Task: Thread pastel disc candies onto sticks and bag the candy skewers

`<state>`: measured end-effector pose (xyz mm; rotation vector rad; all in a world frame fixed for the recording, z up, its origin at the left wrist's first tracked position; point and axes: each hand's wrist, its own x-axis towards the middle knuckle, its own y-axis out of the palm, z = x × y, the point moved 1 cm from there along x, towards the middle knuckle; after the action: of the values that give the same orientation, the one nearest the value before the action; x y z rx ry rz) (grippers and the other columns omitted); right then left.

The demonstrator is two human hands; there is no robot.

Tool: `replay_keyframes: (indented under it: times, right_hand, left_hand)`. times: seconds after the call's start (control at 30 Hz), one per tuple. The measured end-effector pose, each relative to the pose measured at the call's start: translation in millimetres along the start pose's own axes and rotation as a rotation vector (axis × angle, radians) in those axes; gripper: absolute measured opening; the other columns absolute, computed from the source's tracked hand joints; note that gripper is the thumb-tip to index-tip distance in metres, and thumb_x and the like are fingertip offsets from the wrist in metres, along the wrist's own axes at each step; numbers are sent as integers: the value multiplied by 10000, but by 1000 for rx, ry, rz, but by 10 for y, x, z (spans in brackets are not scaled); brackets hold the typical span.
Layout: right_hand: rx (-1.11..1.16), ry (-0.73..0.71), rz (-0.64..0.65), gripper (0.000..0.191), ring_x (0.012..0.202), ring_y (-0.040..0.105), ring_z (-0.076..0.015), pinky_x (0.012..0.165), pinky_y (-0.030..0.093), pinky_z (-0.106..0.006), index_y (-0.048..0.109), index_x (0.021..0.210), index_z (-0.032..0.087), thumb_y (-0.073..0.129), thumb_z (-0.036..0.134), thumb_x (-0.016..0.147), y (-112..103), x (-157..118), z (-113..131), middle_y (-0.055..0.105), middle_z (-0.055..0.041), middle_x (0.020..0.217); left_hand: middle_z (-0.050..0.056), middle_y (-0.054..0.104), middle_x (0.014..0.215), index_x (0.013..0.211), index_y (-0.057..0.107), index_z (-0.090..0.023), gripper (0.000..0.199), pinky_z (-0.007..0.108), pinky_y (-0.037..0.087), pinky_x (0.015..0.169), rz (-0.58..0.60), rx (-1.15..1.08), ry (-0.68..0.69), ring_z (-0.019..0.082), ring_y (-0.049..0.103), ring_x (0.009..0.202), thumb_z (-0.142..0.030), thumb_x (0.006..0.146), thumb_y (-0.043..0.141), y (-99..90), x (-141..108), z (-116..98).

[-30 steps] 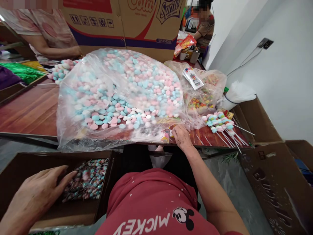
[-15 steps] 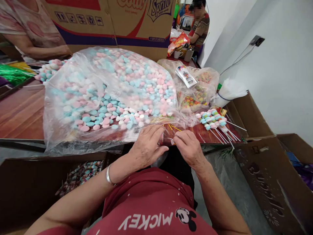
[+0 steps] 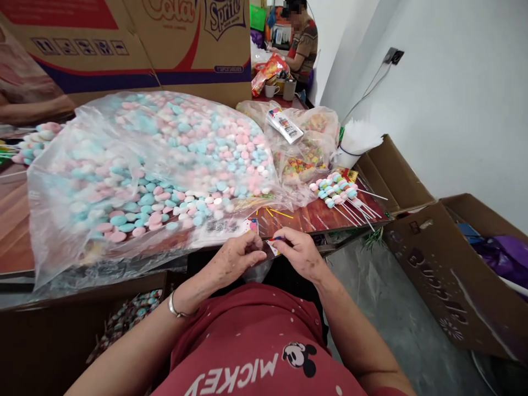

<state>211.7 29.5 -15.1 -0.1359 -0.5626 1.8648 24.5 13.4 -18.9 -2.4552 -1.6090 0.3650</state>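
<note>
Both hands meet at the lower middle of the frame, right at the tabletop [image 3: 313, 217] edge: the left hand [image 3: 231, 261] and right hand [image 3: 301, 254] each have fingers pinching a small printed wrapper [image 3: 272, 246] between them. Just above sits the huge clear bag of pink and blue candies [image 3: 165, 165], with finished candy sticks [image 3: 342, 195] off to the right.

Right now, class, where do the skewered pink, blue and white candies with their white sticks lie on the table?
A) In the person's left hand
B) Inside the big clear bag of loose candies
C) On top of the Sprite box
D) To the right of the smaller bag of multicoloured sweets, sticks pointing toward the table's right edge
D: the candy skewers lie on the wooden table, right of the multicoloured sweets bag, outside the big candy bag.
</note>
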Motion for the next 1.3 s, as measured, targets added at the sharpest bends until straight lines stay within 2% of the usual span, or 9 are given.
replay_keyframes:
  times: [0.23,0.47,0.57,0.87,0.93,1.0,1.13,1.2,1.3]
  right_hand:
    - [-71,-62,-63,396,556,432,-99,559,341,-230,464,608,199,443,410,943,100,29,-85,457,37,571]
    - [170,84,39,255,703,572,-130,650,454,-235,633,946,193,611,423,838,79,58,-60,640,0,799]
    - [122,95,23,201,658,554,-122,629,433,-228,643,804,192,578,377,851,77,81,-43,621,12,711]
    - [-185,-95,-18,406,522,439,-90,537,343,-217,491,567,194,501,398,917,139,15,12,473,42,536]
    - [-248,-134,-113,304,603,519,-114,601,405,-226,588,714,196,492,389,928,-23,10,-29,577,15,650]
    - [-379,-133,-326,228,742,582,-156,703,452,-263,630,930,189,482,363,932,-326,12,-119,654,-37,823]
    - [-927,-50,-724,281,936,550,-261,863,414,-396,635,995,139,404,287,940,-1099,13,-363,667,-161,996]
    - [-1180,87,-743,287,978,523,-283,860,384,-409,637,1059,126,420,272,941,-1397,15,-460,656,-187,1082]
    - [-1446,383,-539,285,966,518,-297,779,356,-383,660,1030,109,455,288,944,-1620,40,-563,672,-193,1044]
  left_hand:
    - [-44,473,552,639,516,-173,295,201,309,512,-109,236,202,92,384,522,-306,899,473,20,2,59]
    - [-27,545,624,767,625,-150,244,199,362,544,-126,-17,185,95,434,560,-346,872,525,-53,22,224]
    - [-23,554,628,762,634,-146,233,200,370,551,-146,-78,157,99,450,574,-352,848,565,-64,12,288]
    - [-17,566,602,770,665,-144,297,192,376,532,-107,-94,185,95,465,552,-351,913,507,49,-78,446]
    - [-11,588,617,798,690,-147,275,192,392,544,-161,-106,189,99,487,564,-345,903,531,52,-92,476]
    - [-7,594,607,770,693,-147,280,192,397,534,-205,-135,173,100,495,556,-353,894,550,42,-114,493]
    - [-10,599,566,784,708,-148,273,191,385,482,-239,-214,135,95,476,498,-380,866,590,19,-165,509]
    - [-13,599,560,787,714,-150,258,189,385,469,-245,-233,139,94,474,488,-378,850,609,18,-176,514]
    - [-6,617,582,788,727,-153,236,186,398,476,-257,-234,163,96,489,506,-362,836,628,24,-170,510]
